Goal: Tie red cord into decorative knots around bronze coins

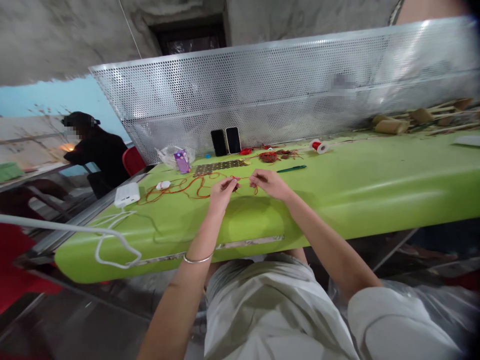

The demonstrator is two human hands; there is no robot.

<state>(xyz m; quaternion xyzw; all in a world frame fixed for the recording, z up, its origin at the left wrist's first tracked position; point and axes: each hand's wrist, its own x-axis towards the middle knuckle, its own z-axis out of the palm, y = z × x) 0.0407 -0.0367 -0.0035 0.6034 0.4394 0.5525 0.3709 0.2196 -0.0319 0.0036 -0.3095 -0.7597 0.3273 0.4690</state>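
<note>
My left hand (pixel 224 192) pinches a red cord (pixel 244 178) just above the green table. A short stretch of that cord runs across to my right hand (pixel 267 183), whose fingers are closed on it, with a small loop hanging below. Something dark shows under my left fingers, too small to make out. To the left, a long orange-red cord (pixel 180 190) lies in loose loops on the table. Behind my hands is a mat of dark round pieces (pixel 221 166). A green pen (pixel 291 169) lies beyond my right hand.
On the green table (pixel 375 185) stand two phones (pixel 226 141), a purple box (pixel 182 161), a spool of red thread (pixel 318 146), a red bundle (pixel 270 157) and a white power block (pixel 127 194) with cables. A perforated metal screen (pixel 240 95) rises behind. Another person (pixel 95 150) sits far left.
</note>
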